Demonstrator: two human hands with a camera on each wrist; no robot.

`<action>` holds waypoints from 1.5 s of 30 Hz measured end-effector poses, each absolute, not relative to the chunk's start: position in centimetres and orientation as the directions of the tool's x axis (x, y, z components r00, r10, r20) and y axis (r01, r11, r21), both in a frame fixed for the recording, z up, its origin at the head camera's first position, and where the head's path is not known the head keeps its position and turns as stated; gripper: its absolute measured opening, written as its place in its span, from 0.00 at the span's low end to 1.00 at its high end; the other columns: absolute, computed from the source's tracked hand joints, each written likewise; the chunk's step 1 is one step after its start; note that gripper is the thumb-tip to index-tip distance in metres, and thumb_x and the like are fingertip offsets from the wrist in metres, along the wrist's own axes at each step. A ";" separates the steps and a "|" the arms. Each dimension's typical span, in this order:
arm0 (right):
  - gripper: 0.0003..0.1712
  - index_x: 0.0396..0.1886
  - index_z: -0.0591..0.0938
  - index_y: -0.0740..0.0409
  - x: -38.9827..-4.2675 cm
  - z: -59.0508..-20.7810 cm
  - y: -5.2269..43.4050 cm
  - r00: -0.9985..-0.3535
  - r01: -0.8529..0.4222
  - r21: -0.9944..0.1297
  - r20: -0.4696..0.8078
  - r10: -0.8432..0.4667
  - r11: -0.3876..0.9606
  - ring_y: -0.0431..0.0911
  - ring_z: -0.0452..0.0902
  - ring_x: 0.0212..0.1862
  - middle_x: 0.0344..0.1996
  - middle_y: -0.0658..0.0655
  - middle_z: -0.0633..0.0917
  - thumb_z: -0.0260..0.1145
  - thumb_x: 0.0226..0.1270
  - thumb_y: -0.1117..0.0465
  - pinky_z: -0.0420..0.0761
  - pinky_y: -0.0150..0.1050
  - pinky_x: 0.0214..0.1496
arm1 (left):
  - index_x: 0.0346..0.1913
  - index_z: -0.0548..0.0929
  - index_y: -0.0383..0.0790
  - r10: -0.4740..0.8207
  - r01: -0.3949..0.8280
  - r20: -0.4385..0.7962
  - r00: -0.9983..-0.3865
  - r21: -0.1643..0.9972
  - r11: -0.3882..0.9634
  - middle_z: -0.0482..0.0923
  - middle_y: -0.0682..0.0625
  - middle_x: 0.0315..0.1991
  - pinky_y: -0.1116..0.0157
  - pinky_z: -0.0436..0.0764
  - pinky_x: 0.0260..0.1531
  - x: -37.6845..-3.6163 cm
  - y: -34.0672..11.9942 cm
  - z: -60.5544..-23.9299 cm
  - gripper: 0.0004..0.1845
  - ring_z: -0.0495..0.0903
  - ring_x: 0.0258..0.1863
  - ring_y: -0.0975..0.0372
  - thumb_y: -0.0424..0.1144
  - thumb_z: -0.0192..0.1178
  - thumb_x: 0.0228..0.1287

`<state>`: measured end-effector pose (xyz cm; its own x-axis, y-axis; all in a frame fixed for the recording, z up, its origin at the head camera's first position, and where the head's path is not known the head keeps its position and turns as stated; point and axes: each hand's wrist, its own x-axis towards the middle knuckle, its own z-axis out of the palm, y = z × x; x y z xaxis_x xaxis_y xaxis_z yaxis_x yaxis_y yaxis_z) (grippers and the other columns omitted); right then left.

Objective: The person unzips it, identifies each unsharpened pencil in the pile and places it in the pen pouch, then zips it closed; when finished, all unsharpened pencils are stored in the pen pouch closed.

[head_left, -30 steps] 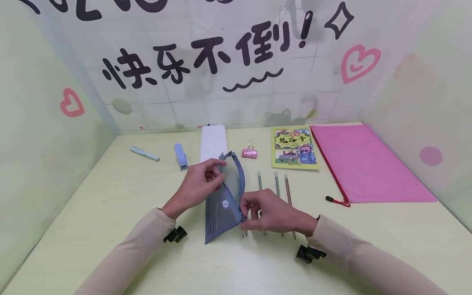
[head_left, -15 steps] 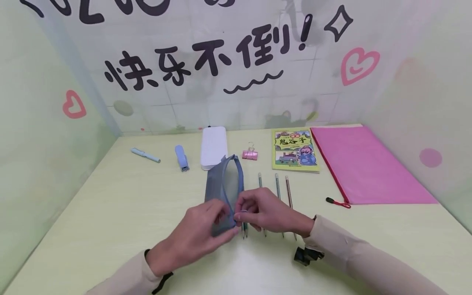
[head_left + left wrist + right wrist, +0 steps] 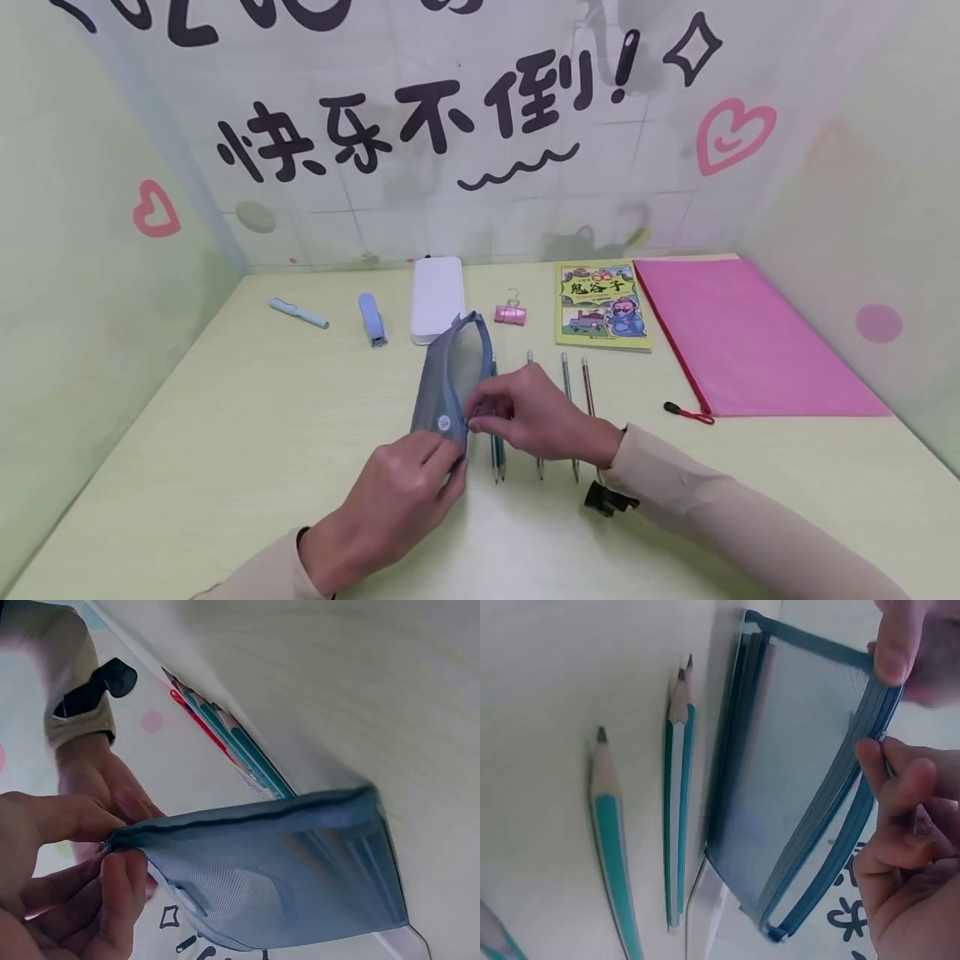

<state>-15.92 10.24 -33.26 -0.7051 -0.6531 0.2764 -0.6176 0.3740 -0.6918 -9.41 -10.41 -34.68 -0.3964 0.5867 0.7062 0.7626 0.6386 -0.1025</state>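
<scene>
A blue mesh pencil pouch [image 3: 450,375] stands on its edge on the pale green desk [image 3: 225,433], its zipper side up. My left hand [image 3: 448,463] grips the pouch's near end between thumb and fingers [image 3: 112,877]. My right hand [image 3: 480,413] pinches the zipper pull on the top edge, fingers [image 3: 900,840] curled over the zip. In the right wrist view the pouch [image 3: 795,787] is partly open. Two teal pencils [image 3: 497,454] lie right beside the pouch, and three more pencils [image 3: 566,392] lie a little to the right, partly under my right hand.
At the back lie a white case [image 3: 437,298], a blue stapler [image 3: 372,318], a pale pen [image 3: 298,313], a pink binder clip [image 3: 510,313], a yellow book [image 3: 602,304] and a pink zip folder [image 3: 750,333]. Walls close the desk on three sides.
My left hand left the pouch's far end and now grips its near end. My right hand, still on the zipper pull, shifted a little away from me along the zip.
</scene>
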 end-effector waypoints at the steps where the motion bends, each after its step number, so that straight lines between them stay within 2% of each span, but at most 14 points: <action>1: 0.05 0.39 0.88 0.57 -16.3 -33.2 10.2 -0.706 -0.635 -0.663 0.291 -0.645 0.397 0.42 0.84 0.26 0.30 0.53 0.91 0.70 0.64 0.66 0.81 0.28 0.29 | 0.28 0.83 0.40 0.590 0.762 0.704 -0.396 -0.107 0.638 0.79 0.54 0.22 0.71 0.80 0.21 -9.3 -10.4 -34.6 0.11 0.80 0.22 0.67 0.32 0.76 0.40; 6: 0.05 0.39 0.88 0.56 -19.0 -32.8 10.2 -0.725 -0.677 -0.530 0.360 -0.588 0.510 0.34 0.82 0.29 0.31 0.51 0.91 0.71 0.64 0.65 0.79 0.27 0.30 | 0.28 0.83 0.40 0.603 0.758 0.677 -0.423 -0.101 0.644 0.80 0.54 0.23 0.71 0.80 0.21 -8.4 -10.8 -34.4 0.11 0.78 0.21 0.68 0.33 0.76 0.40; 9: 0.05 0.39 0.87 0.56 -20.7 -32.7 10.4 -0.733 -0.680 -0.460 0.405 -0.546 0.572 0.35 0.82 0.30 0.32 0.51 0.91 0.71 0.64 0.66 0.78 0.28 0.31 | 0.27 0.83 0.40 0.610 0.764 0.674 -0.416 -0.105 0.637 0.80 0.54 0.22 0.72 0.79 0.21 -8.0 -11.1 -34.5 0.12 0.77 0.21 0.68 0.32 0.75 0.38; 12: 0.05 0.40 0.88 0.58 -22.2 -32.5 10.9 -0.748 -0.660 -0.421 0.446 -0.492 0.622 0.37 0.83 0.29 0.32 0.53 0.91 0.70 0.65 0.66 0.78 0.30 0.31 | 0.25 0.81 0.40 0.614 0.776 0.695 -0.373 -0.128 0.617 0.78 0.54 0.20 0.72 0.77 0.19 -7.8 -11.4 -34.7 0.03 0.75 0.19 0.67 0.33 0.63 0.53; 16: 0.06 0.41 0.88 0.58 -23.3 -32.0 11.9 -0.783 -0.607 -0.431 0.467 -0.411 0.668 0.41 0.82 0.27 0.32 0.55 0.91 0.69 0.66 0.65 0.78 0.33 0.31 | 0.24 0.79 0.40 0.607 0.781 0.736 -0.301 -0.175 0.599 0.76 0.54 0.19 0.74 0.74 0.17 -7.8 -12.0 -34.9 0.18 0.72 0.18 0.67 0.36 0.41 0.66; 20: 0.05 0.40 0.87 0.57 -23.5 -31.8 12.5 -0.807 -0.579 -0.476 0.450 -0.382 0.662 0.41 0.80 0.28 0.33 0.55 0.91 0.69 0.66 0.64 0.78 0.33 0.32 | 0.25 0.80 0.39 0.600 0.767 0.738 -0.309 -0.180 0.616 0.78 0.53 0.19 0.74 0.75 0.17 -7.7 -12.5 -34.6 0.18 0.72 0.18 0.67 0.36 0.41 0.67; 24: 0.04 0.40 0.85 0.57 -23.5 -31.8 12.7 -0.830 -0.556 -0.534 0.401 -0.389 0.637 0.41 0.78 0.29 0.33 0.54 0.89 0.68 0.67 0.64 0.76 0.33 0.34 | 0.27 0.84 0.40 0.588 0.714 0.685 -0.430 -0.141 0.686 0.82 0.54 0.22 0.74 0.78 0.18 -7.3 -13.5 -33.9 0.02 0.77 0.18 0.68 0.34 0.62 0.52; 27: 0.03 0.39 0.84 0.58 -23.4 -31.8 12.8 -0.850 -0.526 -0.580 0.353 -0.390 0.622 0.42 0.77 0.32 0.31 0.53 0.87 0.68 0.67 0.64 0.75 0.34 0.35 | 0.29 0.85 0.42 0.531 0.638 0.626 -0.571 -0.069 0.767 0.84 0.56 0.24 0.78 0.77 0.20 -7.5 -14.8 -33.2 0.11 0.79 0.19 0.73 0.32 0.74 0.38; 30: 0.03 0.38 0.84 0.58 -23.2 -31.8 12.9 -0.869 -0.489 -0.642 0.296 -0.397 0.591 0.43 0.77 0.32 0.30 0.54 0.86 0.68 0.67 0.65 0.74 0.35 0.33 | 0.34 0.87 0.45 0.423 0.546 0.520 -0.742 0.104 0.831 0.85 0.58 0.27 0.81 0.75 0.21 -8.0 -16.4 -32.5 0.13 0.79 0.21 0.77 0.30 0.75 0.41; 33: 0.04 0.40 0.84 0.59 -22.9 -31.8 12.8 -0.888 -0.430 -0.712 0.220 -0.405 0.555 0.46 0.79 0.32 0.30 0.56 0.87 0.67 0.67 0.65 0.73 0.35 0.32 | 0.36 0.89 0.46 0.319 0.449 0.408 -0.855 0.275 0.850 0.86 0.57 0.30 0.81 0.77 0.23 -8.9 -18.4 -31.8 0.13 0.82 0.22 0.76 0.28 0.74 0.46; 37: 0.16 0.54 0.83 0.58 -22.4 -31.6 12.4 -0.909 -0.305 -0.797 0.082 -0.408 0.521 0.51 0.82 0.37 0.32 0.59 0.89 0.66 0.67 0.64 0.75 0.36 0.37 | 0.36 0.90 0.49 0.212 0.337 0.306 -0.928 0.447 0.829 0.89 0.54 0.34 0.76 0.81 0.26 -10.6 -21.5 -31.2 0.11 0.86 0.25 0.74 0.30 0.74 0.51; 39: 0.18 0.57 0.82 0.59 -22.1 -31.6 12.3 -0.911 -0.229 -0.834 0.002 -0.412 0.502 0.51 0.82 0.35 0.32 0.59 0.89 0.66 0.67 0.64 0.77 0.37 0.37 | 0.38 0.90 0.51 0.165 0.265 0.232 -0.959 0.520 0.812 0.90 0.53 0.36 0.73 0.82 0.28 -11.4 -23.0 -31.2 0.10 0.87 0.28 0.74 0.35 0.74 0.54; 41: 0.17 0.55 0.83 0.59 -21.8 -31.9 12.1 -0.905 -0.159 -0.857 -0.071 -0.418 0.490 0.51 0.81 0.33 0.33 0.61 0.90 0.66 0.67 0.64 0.78 0.38 0.35 | 0.41 0.90 0.52 0.118 0.170 0.128 -0.985 0.569 0.804 0.91 0.52 0.37 0.71 0.81 0.31 -12.1 -24.2 -31.4 0.09 0.88 0.31 0.74 0.41 0.73 0.57; 45: 0.11 0.47 0.87 0.58 -20.9 -32.8 11.5 -0.889 -0.083 -0.872 -0.154 -0.431 0.482 0.51 0.80 0.31 0.33 0.62 0.90 0.67 0.66 0.65 0.78 0.38 0.30 | 0.46 0.90 0.51 0.058 0.027 -0.035 -0.998 0.576 0.817 0.91 0.51 0.39 0.66 0.79 0.34 -13.4 -25.9 -32.1 0.14 0.90 0.38 0.67 0.52 0.70 0.60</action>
<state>-20.89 11.55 -32.78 -0.8890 -0.4313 -0.1539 -0.0829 0.4820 -0.8722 -13.42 -25.92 -32.06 -0.9977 0.0578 -0.0352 0.0271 0.8173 0.5756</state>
